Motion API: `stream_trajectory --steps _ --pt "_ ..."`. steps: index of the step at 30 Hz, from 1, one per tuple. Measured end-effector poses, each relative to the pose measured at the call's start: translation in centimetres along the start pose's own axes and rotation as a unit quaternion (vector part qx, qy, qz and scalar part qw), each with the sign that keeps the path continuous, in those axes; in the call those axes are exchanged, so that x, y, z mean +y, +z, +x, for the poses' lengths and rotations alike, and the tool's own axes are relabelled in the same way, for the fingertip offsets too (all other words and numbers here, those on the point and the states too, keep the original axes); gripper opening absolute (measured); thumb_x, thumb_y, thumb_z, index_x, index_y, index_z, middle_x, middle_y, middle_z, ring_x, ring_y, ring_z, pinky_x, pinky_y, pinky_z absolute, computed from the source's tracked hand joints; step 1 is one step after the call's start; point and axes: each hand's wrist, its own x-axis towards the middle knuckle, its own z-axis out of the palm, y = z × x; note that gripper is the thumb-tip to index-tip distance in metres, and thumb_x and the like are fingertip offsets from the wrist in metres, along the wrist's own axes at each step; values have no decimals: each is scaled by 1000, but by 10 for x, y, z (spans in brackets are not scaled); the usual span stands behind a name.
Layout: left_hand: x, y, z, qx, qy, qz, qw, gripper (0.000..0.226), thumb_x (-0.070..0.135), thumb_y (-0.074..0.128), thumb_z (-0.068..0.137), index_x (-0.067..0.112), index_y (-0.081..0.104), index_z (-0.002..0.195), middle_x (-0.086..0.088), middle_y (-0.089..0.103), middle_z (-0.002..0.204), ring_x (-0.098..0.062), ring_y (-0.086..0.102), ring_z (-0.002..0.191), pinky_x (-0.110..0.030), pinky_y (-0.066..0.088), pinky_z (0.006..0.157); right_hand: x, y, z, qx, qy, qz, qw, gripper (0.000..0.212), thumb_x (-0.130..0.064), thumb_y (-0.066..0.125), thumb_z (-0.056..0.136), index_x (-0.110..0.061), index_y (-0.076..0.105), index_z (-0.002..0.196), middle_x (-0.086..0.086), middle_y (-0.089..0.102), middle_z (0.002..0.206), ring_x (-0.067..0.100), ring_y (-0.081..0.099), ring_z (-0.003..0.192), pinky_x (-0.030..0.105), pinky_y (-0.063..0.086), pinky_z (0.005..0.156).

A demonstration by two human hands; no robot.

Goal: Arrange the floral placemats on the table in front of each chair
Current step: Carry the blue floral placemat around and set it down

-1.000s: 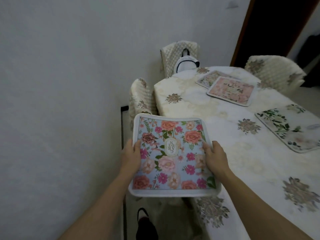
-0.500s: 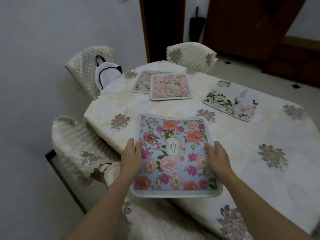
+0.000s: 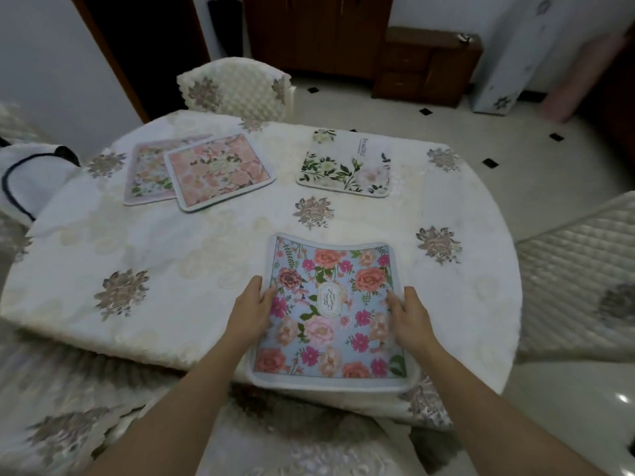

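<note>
I hold a light-blue placemat with pink and orange roses over the near edge of the round table. My left hand grips its left edge and my right hand grips its right edge, thumbs on top. Its near edge overhangs the table. At the far left lies a pink floral placemat, partly covering another pale floral placemat. A white placemat with green leaves lies at the far side, to the right of them.
Quilted cream chairs stand around the table: one at the far side, one at the right, one just below me, another at the lower left. A white bag sits at the left. Wooden cabinets line the back wall.
I have moved around the table to the right, and the view swung with me. The blue placemat stays gripped in both hands and now sits over the table's near edge.
</note>
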Motion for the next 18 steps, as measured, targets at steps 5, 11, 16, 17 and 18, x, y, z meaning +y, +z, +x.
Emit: stream_trajectory --steps 5,11,16,17,18 --pt "1 15 24 -6 2 34 999 27 34 46 102 9 52 94 -3 62 82 -17 62 73 -32 48 58 19 10 9 18 44 -11 999 18 -30 38 104 -16 43 92 3 58 87 15 57 75 32 45 58" --pt "-17 36 47 -3 -29 50 998 28 30 51 101 10 48 81 -2 54 73 -18 54 67 -30 42 53 45 29 18 24 77 -3 997 17 -27 40 104 -14 43 94 -1 54 84 10 53 72 27 38 54" --pt "-31 44 54 -12 -46 58 997 31 30 53 100 12 45 75 0 49 67 -19 53 63 -35 48 58 57 39 21 34 106 -6 994 18 -28 41 104 -11 46 99 -2 55 85 8 54 73 25 40 54" --pt "-33 44 56 -13 -46 58 997 32 30 53 100 13 44 74 0 49 67 -20 53 63 -35 48 59 59 40 21 36 110 -9 993 18 -28 42 104 -11 46 98 -2 55 84 8 54 72 25 39 53" --pt "-34 44 58 -15 -46 60 997 31 30 53 100 13 45 75 0 50 67 -21 54 65 -36 48 61 59 41 22 39 112 -15 993 18 -28 42 104 -11 46 97 -2 55 82 8 53 70 25 37 52"
